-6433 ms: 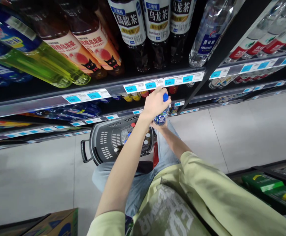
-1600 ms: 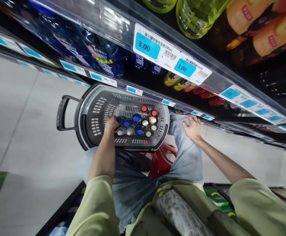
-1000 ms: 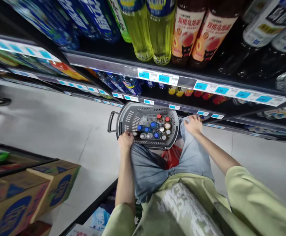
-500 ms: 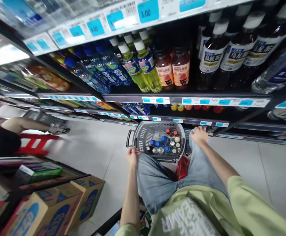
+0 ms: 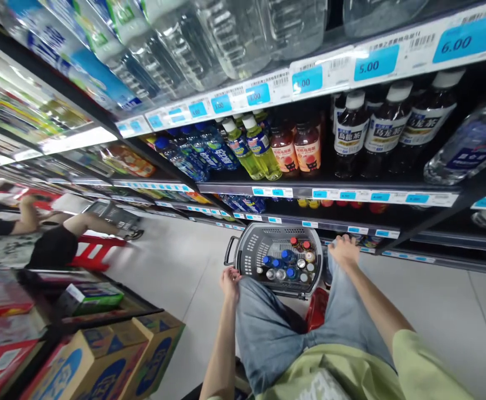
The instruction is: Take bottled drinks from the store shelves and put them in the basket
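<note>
Two hands rest on the person's own knees, both empty: the left hand (image 5: 230,278) lies loosely curled on the left knee of the pale jeans (image 5: 268,328), and the right hand (image 5: 343,250) sits palm-down with relaxed fingers on the right knee. A bit of red stool (image 5: 317,310) shows between the legs.

Just beyond the knees, on the floor (image 5: 176,266), stands a grey shopping basket (image 5: 249,256), its long axis running left to right across the person and its handle (image 5: 228,251) sticking out at the left end. Inside stand upright bottles seen from above as caps, blue caps (image 5: 287,256) among red and silver ones, gathered toward the right half. The basket lies straight ahead, between the two hands; the left hand is just beside its near-left rim, the right hand close to its right end.

Farther off, shelves (image 5: 330,191) with blue price tags carry yellow-green drink bottles (image 5: 263,153), peach tea bottles (image 5: 307,147) and dark oolong tea bottles (image 5: 378,133). Cardboard boxes (image 5: 101,361) sit at lower left, and another person (image 5: 38,239) crouches down the aisle.
</note>
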{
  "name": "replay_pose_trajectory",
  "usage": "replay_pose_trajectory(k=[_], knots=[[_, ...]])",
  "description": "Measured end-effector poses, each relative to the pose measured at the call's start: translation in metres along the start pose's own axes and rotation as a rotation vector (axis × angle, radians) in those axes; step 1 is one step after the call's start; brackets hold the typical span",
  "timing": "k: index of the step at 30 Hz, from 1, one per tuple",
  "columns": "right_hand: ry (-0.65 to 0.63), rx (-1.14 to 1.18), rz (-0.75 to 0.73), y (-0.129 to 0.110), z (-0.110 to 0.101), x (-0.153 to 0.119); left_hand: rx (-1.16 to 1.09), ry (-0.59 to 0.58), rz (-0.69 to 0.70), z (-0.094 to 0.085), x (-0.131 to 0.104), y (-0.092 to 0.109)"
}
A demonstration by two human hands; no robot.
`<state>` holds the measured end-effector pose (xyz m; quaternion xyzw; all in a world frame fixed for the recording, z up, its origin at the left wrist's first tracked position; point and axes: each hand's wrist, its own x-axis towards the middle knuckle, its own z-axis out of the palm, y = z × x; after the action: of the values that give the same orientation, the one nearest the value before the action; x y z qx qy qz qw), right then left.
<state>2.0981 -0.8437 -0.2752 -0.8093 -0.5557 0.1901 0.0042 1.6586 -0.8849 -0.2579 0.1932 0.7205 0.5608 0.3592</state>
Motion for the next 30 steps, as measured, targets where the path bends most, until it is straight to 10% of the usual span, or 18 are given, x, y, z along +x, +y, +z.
replay_pose_trajectory(k=[19,25,30], knots=[[-0.015,-0.027,-0.023,-0.002,0.007,0.001,0.162,-0.223,-0.156,-0.001,0.008,0.02],[-0.037,-0.021,-0.021,-0.005,0.006,0.003,0.26,-0.345,-0.214,0.001,0.02,0.055],[-0.025,-0.025,-0.023,-0.005,0.009,0.003,0.279,-0.357,-0.058,0.018,0.057,0.122]])
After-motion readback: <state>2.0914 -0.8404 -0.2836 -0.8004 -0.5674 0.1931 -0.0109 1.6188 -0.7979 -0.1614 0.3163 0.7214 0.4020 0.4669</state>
